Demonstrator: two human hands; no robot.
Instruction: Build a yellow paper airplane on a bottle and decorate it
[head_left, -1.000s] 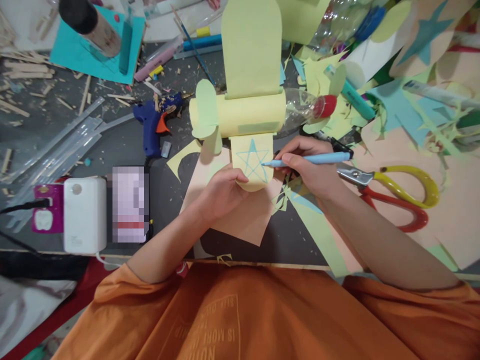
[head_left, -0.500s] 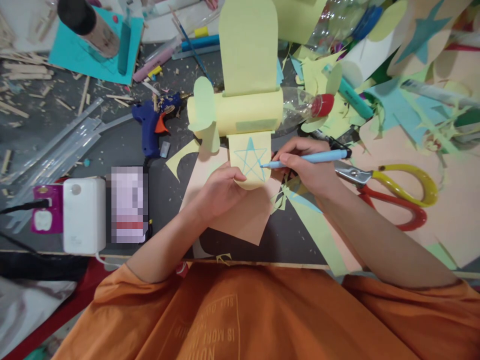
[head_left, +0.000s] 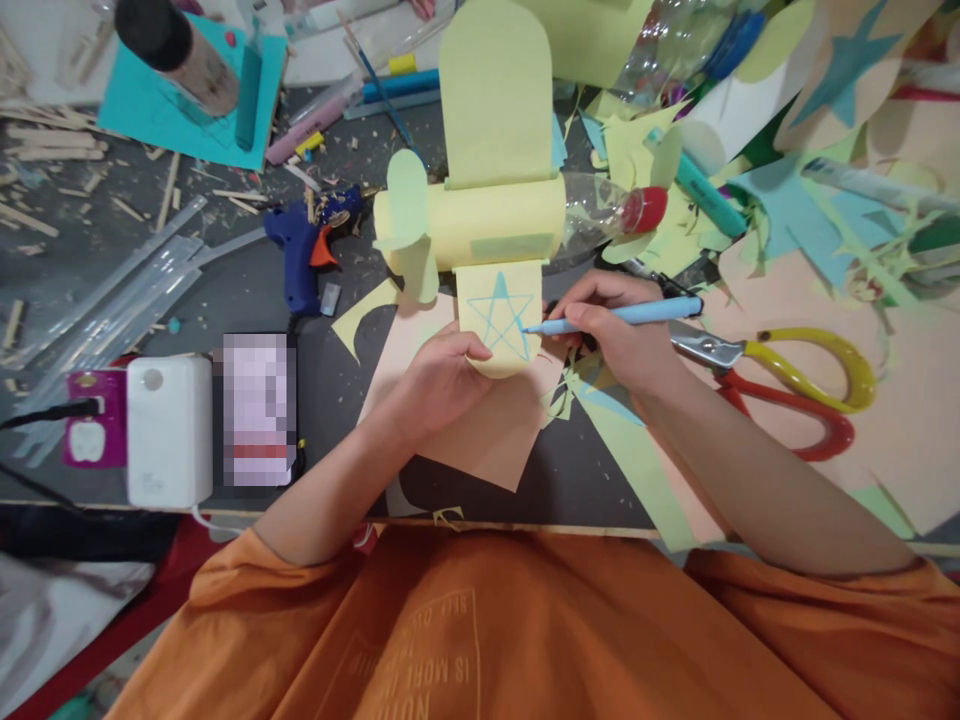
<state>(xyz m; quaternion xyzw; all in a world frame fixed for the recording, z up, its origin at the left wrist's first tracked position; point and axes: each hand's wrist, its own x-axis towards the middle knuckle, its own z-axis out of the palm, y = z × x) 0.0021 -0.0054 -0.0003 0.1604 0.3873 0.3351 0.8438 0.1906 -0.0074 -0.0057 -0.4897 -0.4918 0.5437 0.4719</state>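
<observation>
On dark table (head_left: 330, 385), pretty messy: wood bits (head_left: 56, 143) and glue gun (head_left: 304, 240) left, paper scraps (head_left: 637, 150) right. Bottle plane (head_left: 495, 215) sits mid-table, left hand (head_left: 446, 375) pinching its near wing (head_left: 501, 335), right hand (head_left: 619, 338) gripping blue marker (head_left: 656, 310), tip at star (head_left: 500, 288). Scissors (head_left: 750, 354) just beside right hand; some tabletop shows between pink paper (head_left: 487, 440) and front edge (head_left: 525, 527).

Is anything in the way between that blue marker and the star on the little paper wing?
Nothing visible. The right hand holds the blue marker with its tip at the right side of the star. The left hand grips the yellow wing, its thumb near the star's lower left point, away from the tip.
</observation>
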